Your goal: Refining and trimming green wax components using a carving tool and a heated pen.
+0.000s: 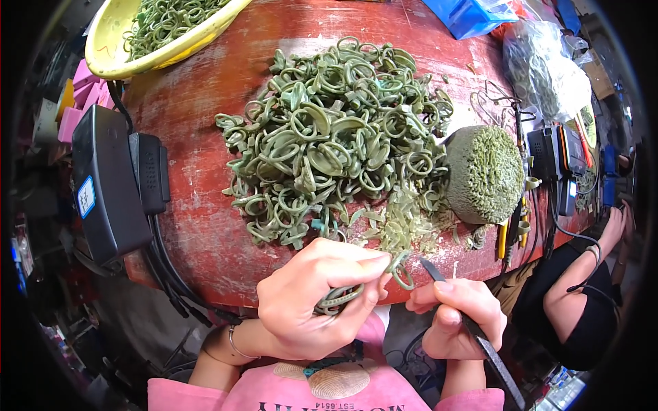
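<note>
Between the thumb and fingertips of my left hand (322, 298) is a small green ring (399, 271), apparently wax. Several more green rings (339, 299) are tucked in its curled fingers. My right hand (462, 316) grips a narrow dark metal knife (490, 353) with a rough, file-like handle. Its tip points up and left, close beside the ring; whether they touch I cannot tell. Beyond my hands, a large heap of similar green rings (336, 130) covers the middle of the red table (188, 198). Pale green flakes (404, 222) lie at the heap's near edge.
Right of the heap stands a rough green round block (485, 175). A yellow basin (164, 61) of green pieces is at the far left, black power adapters (110, 185) at the left edge. Bags (545, 68), cables and another person's arm (582, 281) are on the right.
</note>
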{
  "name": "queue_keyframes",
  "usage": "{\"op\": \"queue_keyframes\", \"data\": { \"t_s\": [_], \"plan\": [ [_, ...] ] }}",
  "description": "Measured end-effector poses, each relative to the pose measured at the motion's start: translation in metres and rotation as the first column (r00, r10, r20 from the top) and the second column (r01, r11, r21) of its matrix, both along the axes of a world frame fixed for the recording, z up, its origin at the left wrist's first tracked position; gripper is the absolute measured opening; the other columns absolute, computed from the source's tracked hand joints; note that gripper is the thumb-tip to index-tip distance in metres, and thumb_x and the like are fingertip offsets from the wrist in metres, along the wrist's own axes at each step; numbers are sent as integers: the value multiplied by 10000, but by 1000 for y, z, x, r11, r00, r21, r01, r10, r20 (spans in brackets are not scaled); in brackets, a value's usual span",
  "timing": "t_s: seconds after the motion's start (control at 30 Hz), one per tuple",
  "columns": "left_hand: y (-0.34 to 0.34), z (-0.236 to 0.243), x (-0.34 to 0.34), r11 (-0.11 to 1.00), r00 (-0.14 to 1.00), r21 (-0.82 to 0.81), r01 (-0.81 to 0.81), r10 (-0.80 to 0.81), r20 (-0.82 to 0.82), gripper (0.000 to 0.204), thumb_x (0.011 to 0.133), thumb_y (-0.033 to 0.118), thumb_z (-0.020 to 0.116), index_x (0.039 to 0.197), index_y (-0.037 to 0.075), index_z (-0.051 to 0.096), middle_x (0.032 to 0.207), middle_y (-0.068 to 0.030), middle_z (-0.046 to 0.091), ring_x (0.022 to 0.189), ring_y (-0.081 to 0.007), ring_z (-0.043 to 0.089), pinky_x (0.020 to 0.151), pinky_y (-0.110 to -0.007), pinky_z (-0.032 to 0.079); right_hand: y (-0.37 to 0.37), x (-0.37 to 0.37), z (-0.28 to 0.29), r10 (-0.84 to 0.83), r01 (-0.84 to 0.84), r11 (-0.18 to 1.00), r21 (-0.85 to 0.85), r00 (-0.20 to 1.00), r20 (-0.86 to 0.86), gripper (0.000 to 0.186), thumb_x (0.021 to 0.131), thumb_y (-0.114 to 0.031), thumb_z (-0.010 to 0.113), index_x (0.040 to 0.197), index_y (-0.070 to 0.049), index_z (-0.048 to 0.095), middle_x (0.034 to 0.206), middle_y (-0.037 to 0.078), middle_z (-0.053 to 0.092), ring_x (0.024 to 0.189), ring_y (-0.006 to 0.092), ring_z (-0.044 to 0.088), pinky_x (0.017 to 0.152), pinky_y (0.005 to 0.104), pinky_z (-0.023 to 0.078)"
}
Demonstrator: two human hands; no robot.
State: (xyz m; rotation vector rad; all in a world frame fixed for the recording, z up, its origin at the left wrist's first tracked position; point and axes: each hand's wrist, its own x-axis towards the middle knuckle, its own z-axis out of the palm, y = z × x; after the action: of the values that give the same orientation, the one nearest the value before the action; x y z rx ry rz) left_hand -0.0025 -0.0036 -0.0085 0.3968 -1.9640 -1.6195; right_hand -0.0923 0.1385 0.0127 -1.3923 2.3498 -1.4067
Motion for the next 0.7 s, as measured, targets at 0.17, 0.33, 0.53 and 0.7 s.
{"op": "queue_keyframes", "data": {
  "t_s": [0.17, 0.33, 0.53, 0.7],
  "plan": [
    [-2, 0, 0, 999, 999, -26, 42, -43, -29, 222, 676, -114, 663, 881, -36, 627, 858, -140, 639, 770, -212, 637, 657, -275, 521, -4, 1, -4, 10, 0, 997, -71, 990, 143, 226, 909, -230, 518, 945, -7, 529, 616, 109, 612, 504, 149, 588, 485, 236, 491],
    [-4, 0, -2, 996, 999, -83, 43, -46, -27, 194, 683, -95, 665, 861, -28, 627, 839, -136, 641, 740, -220, 637, 652, -284, 518, -5, 2, -7, -8, 13, 997, -79, 997, 73, 178, 870, -180, 573, 923, -12, 545, 709, 109, 622, 568, 165, 597, 512, 255, 487],
    [-3, 2, -3, 991, 996, 109, 77, -80, 32, 169, 695, -82, 673, 850, -34, 626, 809, -144, 640, 702, -207, 635, 635, -285, 511, -6, -2, -8, 11, -9, 997, -79, 999, 36, 136, 871, -169, 559, 911, -39, 546, 698, 81, 614, 584, 155, 575, 541, 257, 452],
    [-1, -1, -8, 977, 994, 194, 92, -102, 44, 179, 701, -88, 676, 866, -40, 624, 802, -144, 636, 702, -174, 631, 621, -270, 507, -4, -12, -7, 137, -122, 973, -195, 989, 63, 128, 883, -173, 543, 891, -45, 543, 689, 71, 608, 572, 145, 565, 502, 239, 438]
  ]
}}
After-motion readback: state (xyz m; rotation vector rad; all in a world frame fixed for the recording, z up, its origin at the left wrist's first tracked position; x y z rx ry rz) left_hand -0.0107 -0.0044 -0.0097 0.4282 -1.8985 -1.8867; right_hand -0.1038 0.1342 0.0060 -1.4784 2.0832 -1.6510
